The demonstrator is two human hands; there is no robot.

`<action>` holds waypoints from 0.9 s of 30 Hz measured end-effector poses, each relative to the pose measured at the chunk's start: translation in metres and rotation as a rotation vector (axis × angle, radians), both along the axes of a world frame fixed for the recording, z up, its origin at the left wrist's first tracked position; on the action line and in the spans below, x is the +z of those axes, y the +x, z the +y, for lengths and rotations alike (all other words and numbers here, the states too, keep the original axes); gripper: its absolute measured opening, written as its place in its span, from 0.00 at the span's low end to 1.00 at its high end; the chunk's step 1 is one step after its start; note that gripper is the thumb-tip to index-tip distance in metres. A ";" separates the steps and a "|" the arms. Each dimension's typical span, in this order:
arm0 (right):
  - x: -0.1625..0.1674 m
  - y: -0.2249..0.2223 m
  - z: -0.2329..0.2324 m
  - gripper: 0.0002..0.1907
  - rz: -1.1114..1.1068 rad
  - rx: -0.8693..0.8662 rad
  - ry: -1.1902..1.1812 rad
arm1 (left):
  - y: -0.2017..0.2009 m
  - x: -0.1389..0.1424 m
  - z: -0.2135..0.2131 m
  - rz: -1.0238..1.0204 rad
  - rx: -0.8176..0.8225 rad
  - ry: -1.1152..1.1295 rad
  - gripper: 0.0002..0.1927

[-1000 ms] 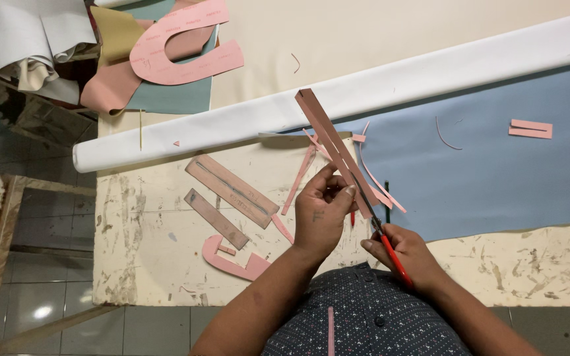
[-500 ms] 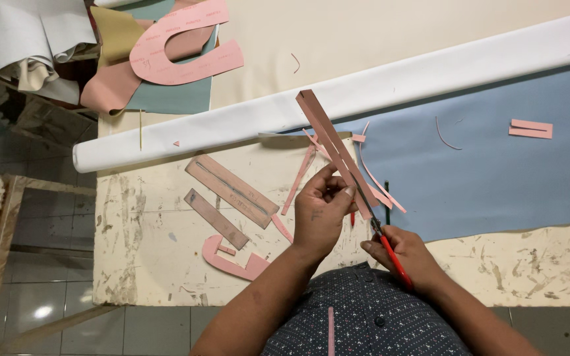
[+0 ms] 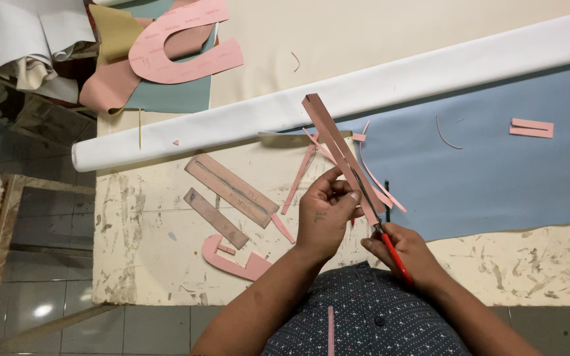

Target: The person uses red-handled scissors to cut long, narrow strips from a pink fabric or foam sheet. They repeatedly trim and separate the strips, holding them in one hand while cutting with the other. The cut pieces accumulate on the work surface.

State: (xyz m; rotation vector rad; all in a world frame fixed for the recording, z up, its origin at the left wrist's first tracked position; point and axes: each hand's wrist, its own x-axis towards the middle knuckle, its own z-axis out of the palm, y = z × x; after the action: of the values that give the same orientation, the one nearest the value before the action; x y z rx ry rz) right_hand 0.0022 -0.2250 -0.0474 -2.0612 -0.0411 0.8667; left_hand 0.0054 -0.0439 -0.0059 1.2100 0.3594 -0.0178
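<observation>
Strip (image 3: 330, 135), long, narrow, brownish-pink, tilts up from left hand (image 3: 324, 214) fingers.

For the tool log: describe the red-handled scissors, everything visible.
The scissors are slim, with thin dark metal blades and red handles that look like plastic. The right hand grips the handles; the blades point up and away, slanted left, lying along the long pinkish-brown strip that the left hand pinches. How far the blades are open cannot be told. They are held above the table, not resting on it.
</observation>
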 end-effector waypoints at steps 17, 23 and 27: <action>0.008 0.002 0.003 0.19 0.059 -0.017 -0.034 | 0.001 0.001 0.002 -0.008 0.003 -0.006 0.25; 0.003 0.006 -0.002 0.17 0.028 0.001 0.047 | 0.001 -0.003 0.003 -0.053 0.019 -0.020 0.16; -0.007 0.014 -0.014 0.18 0.104 0.093 0.030 | 0.003 -0.011 0.014 -0.086 0.083 -0.005 0.09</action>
State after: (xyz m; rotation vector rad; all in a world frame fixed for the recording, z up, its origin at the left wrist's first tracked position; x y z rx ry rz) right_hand 0.0161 -0.2386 -0.0540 -1.9968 -0.0935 1.0235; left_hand 0.0082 -0.0302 -0.0172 1.1860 0.3333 0.1047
